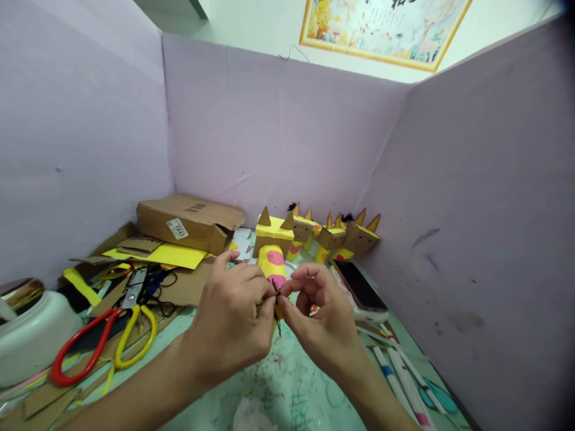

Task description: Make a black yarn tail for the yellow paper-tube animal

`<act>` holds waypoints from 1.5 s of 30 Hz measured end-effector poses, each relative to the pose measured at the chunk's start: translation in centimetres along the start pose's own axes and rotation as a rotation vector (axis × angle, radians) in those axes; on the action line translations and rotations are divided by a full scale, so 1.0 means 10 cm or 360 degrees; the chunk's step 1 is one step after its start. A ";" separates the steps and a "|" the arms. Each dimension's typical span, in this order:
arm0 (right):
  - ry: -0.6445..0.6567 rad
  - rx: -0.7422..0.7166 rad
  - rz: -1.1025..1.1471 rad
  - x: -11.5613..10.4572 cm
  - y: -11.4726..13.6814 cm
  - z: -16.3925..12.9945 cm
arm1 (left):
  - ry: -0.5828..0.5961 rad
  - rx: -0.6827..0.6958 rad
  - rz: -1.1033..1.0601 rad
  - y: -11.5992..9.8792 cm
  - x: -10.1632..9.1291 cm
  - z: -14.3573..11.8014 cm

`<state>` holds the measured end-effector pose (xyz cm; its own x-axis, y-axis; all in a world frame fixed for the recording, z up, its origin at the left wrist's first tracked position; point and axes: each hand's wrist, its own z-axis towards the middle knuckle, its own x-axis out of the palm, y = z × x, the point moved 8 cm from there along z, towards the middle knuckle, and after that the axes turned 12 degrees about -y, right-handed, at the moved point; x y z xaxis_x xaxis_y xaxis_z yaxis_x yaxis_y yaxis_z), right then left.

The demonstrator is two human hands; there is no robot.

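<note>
Work in hand: left hand and right hand meet at the centre of the view, fingertips pinched together on a small black tuft, apparently thread or fibre.
Grip state: both hands pinch the tuft; neither is released.
Workpiece location: yellow figure with pink spots, at 12 o'clock from the hands, just behind the fingertips, partly hidden.
Progress, judged: the figure's body, head and ears appear assembled; the black tuft is not yet seated on it.
Finished figures: about three more in a row at 1 o'clock against the partition, two showing black tufts; exact count unclear.
Scissors: two pairs, red-handled and yellow-handled, at 9 o'clock.
Cardboard box: one, at 11 o'clock.
Phone: one, at 2 o'clock.
Marker pens: at least three, at 4 o'clock.
White container: one, far 9 o'clock.
</note>
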<state>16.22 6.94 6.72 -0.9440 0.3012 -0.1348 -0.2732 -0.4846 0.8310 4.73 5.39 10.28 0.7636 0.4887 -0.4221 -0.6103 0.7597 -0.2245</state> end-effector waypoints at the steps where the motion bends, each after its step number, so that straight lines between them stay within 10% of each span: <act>1: -0.0011 -0.0006 -0.0027 0.00 -0.01 0.00 | -0.0007 0.0011 0.0007 -0.01 0.00 0.00; 18: -0.0037 -0.0144 -0.0368 -0.06 0.05 0.05 | 0.0301 -0.0888 -0.0672 0.36 0.19 0.01; 33: 0.0103 -0.0427 -0.0678 -0.01 0.13 -0.01 | 0.0216 -0.0599 -0.0432 0.25 0.15 -0.01; 45: 0.0082 0.0003 -0.0499 -0.05 -0.06 0.04 | 0.0086 -0.0760 -0.0557 0.34 0.11 0.04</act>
<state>16.91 7.41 6.46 -0.8218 0.3935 -0.4120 -0.5524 -0.3730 0.7455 3.54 8.67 9.36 0.9324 0.2118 -0.2930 -0.3610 0.5884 -0.7235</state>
